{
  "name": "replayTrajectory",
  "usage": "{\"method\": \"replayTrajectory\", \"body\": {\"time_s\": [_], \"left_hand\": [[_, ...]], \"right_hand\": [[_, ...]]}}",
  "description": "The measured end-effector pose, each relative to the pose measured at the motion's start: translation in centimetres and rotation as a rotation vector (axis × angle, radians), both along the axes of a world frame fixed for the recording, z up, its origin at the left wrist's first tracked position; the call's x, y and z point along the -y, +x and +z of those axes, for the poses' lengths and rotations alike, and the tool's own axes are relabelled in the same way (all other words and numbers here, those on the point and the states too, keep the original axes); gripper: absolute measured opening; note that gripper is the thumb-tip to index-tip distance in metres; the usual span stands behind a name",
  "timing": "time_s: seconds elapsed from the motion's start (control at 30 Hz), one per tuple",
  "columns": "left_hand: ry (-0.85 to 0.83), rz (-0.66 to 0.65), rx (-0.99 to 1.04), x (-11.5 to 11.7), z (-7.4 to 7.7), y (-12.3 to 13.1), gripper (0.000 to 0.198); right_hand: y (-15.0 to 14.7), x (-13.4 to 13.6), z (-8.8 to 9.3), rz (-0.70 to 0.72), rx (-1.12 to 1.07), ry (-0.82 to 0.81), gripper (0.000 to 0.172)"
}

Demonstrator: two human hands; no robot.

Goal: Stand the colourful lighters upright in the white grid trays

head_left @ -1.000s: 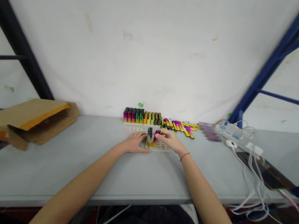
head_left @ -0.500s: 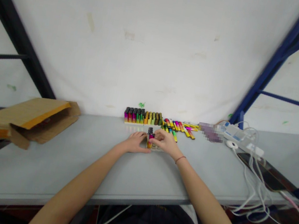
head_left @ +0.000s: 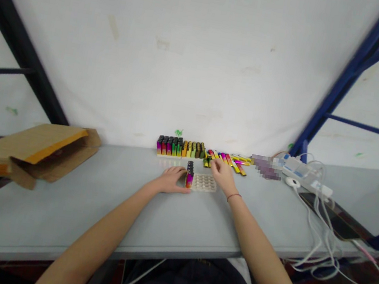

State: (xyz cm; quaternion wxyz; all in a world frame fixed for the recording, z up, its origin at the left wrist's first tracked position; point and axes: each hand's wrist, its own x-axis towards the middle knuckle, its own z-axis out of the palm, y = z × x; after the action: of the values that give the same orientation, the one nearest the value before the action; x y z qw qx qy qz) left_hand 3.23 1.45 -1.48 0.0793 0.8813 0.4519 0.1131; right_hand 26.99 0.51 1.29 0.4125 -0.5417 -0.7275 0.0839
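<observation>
A pale tray with round slots point(head_left: 204, 183) lies on the grey table, with a column of upright lighters point(head_left: 190, 176) along its left end. My left hand point(head_left: 170, 179) is at that end, its thumb and fingers spread around the tray's corner and closed on it. Over the near edge of a pile of loose colourful lighters point(head_left: 226, 159) is my right hand point(head_left: 223, 176), fingers bent together; whatever lies between its fingertips is too small to make out.
Against the wall stand filled racks of lighters point(head_left: 169, 146). An open cardboard box point(head_left: 38, 147) rests at the left. On the right are a power strip point(head_left: 306, 176), white cables, a phone-like dark device point(head_left: 333, 217) and a blurred purple item point(head_left: 266, 167).
My right hand has moved from the tray's lighters back and right to the loose pile, uncovering the tray's slots. My left hand has stayed in place.
</observation>
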Motion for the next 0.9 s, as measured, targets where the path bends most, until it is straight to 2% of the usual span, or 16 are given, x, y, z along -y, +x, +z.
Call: {"method": "replayTrajectory", "body": {"time_s": [0.03, 0.1, 0.27, 0.4, 0.47, 0.57, 0.67, 0.77, 0.9], "left_hand": [[-0.004, 0.003, -0.005, 0.0, 0.1, 0.0, 0.081], [-0.012, 0.006, -0.014, 0.1, 0.2, 0.0, 0.081], [-0.006, 0.0, -0.013, 0.0, 0.2, 0.0, 0.082], [0.003, -0.004, -0.012, -0.1, 0.0, -0.1, 0.082], [0.003, -0.005, -0.016, -0.1, -0.1, -0.1, 0.083], [0.002, -0.004, -0.026, -0.1, -0.1, -0.1, 0.084], [0.006, -0.001, -0.029, -0.1, 0.0, -0.1, 0.083], [0.004, -0.001, -0.029, -0.1, 0.0, -0.1, 0.082], [0.001, 0.001, -0.029, 0.0, 0.1, -0.1, 0.082]], "right_hand": [[0.9, -0.5, -0.2, -0.096, 0.054, -0.02, 0.026], [2.4, -1.2, -0.8, -0.185, 0.17, -0.111, 0.027], [3.9, -2.0, -2.0, -0.23, 0.314, -0.283, 0.029], [3.7, -2.0, -2.0, -0.309, 0.308, -0.334, 0.03], [3.8, -2.1, -2.0, -0.313, 0.325, -0.37, 0.032], [4.1, -2.3, -2.0, -0.293, 0.338, -0.419, 0.026], [4.1, -2.5, -1.8, -0.274, 0.172, -0.342, 0.028], [3.6, -2.5, -1.2, -0.166, -0.167, -0.257, 0.024], [2.3, -1.8, -0.1, 0.012, -0.633, -0.342, 0.021]]}}
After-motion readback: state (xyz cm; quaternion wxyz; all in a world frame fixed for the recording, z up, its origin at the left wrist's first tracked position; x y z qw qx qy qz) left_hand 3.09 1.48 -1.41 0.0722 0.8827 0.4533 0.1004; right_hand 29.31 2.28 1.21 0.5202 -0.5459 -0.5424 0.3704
